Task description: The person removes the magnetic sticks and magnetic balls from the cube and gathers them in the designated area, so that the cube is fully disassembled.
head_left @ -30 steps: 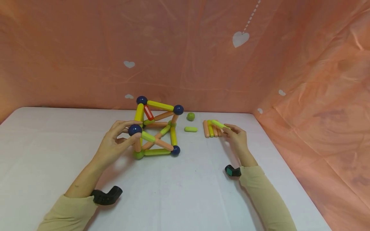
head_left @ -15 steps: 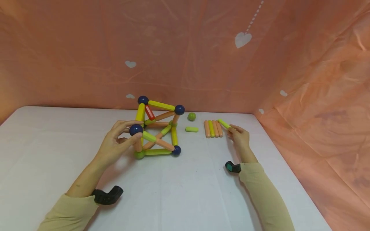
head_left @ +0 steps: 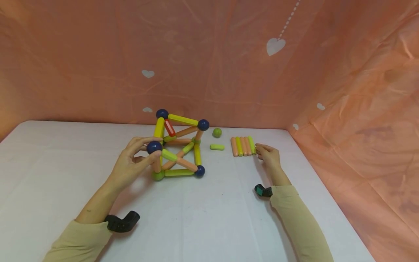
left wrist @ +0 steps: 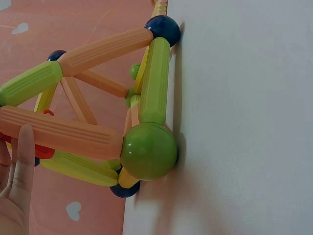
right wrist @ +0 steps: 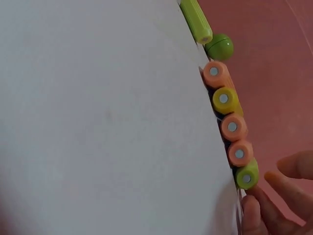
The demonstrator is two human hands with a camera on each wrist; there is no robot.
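My left hand (head_left: 132,160) pinches a dark blue ball (head_left: 154,147) at the near upper-left corner of a frame of magnetic rods and balls. In the left wrist view a fingertip lies along an orange rod (left wrist: 63,132), which runs to a green ball (left wrist: 149,152) low on the frame. My right hand (head_left: 270,156) is at the right end of a row of rods, its fingertips right beside a light green rod (head_left: 251,145). In the right wrist view the thumb and fingers (right wrist: 271,215) stand around that rod's near end, loosely bent and not closed round it.
Left of the light green rod lie orange rods (head_left: 234,147) and a yellow rod (head_left: 239,146), side by side. A short green rod (head_left: 217,147) and a loose green ball (head_left: 217,132) lie between row and frame. An orange curtain (head_left: 209,65) hangs behind the white table (head_left: 203,218).
The right hand has brought the light green rod down against the right end of the row and let it go. The left hand has kept its hold on the blue ball.
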